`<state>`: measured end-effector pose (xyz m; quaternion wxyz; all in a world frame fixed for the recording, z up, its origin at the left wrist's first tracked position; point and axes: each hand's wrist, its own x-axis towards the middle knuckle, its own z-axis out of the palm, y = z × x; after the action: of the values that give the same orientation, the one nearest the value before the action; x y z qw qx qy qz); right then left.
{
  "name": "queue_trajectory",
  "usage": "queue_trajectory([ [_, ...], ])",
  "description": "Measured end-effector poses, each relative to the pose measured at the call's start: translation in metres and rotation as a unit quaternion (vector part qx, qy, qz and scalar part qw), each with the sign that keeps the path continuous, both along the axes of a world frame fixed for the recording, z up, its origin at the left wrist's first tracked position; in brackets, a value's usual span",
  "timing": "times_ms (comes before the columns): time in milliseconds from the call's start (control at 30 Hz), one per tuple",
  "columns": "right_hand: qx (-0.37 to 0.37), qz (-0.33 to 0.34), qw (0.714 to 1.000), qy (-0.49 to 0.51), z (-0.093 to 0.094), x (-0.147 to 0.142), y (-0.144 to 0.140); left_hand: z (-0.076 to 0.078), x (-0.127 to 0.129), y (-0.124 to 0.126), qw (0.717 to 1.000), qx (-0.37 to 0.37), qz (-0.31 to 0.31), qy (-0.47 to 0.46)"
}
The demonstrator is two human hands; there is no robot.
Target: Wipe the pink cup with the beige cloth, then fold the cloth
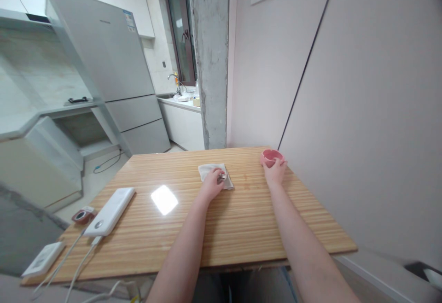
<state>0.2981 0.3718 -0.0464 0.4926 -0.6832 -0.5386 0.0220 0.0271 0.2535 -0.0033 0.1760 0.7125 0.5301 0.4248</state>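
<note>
A folded whitish cloth (207, 168) lies near the middle of the wooden table. My left hand (211, 184) rests over its front part, fingers curled around a small item with dark and light spots that I cannot make out. Toward the table's far right corner stands a round pink bowl (267, 155) with a low wall. My right hand (275, 173) grips the near side of that bowl, thumb and fingers at its rim. The bowl's inside is partly hidden by the fingers.
On the wooden table (186, 229), at the left, lie a white power bank (115, 208) with cables, a small reddish-brown device (81, 215) and a flat white box (44, 259). A wall (345, 132) borders the right side. Behind stand a concrete pillar (212, 63) and a fridge (103, 54).
</note>
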Motion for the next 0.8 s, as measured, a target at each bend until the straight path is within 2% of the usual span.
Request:
queue_trajectory([
  [100,-0.009,-0.014,1.0,0.011,0.003,-0.003,-0.002,-0.005,-0.003,0.006,0.997,0.021,0.059,-0.037],
  [200,-0.022,-0.004,1.0,0.013,0.004,-0.004,-0.003,-0.008,-0.004,0.009,0.995,0.027,0.089,-0.044],
  [433,-0.021,0.015,1.0,0.004,0.005,-0.003,-0.003,-0.002,-0.001,0.008,0.986,0.023,0.123,-0.112],
  [600,-0.014,0.018,1.0,0.001,0.007,-0.005,-0.006,0.0,0.0,0.007,0.988,0.024,0.114,-0.103],
  [733,0.004,-0.016,1.0,-0.008,0.021,-0.01,-0.012,0.0,0.0,0.007,0.986,0.031,0.113,-0.122],
  [800,0.045,0.013,0.999,-0.003,0.031,-0.02,-0.017,0.002,0.0,0.007,0.981,0.04,0.13,-0.136],
])
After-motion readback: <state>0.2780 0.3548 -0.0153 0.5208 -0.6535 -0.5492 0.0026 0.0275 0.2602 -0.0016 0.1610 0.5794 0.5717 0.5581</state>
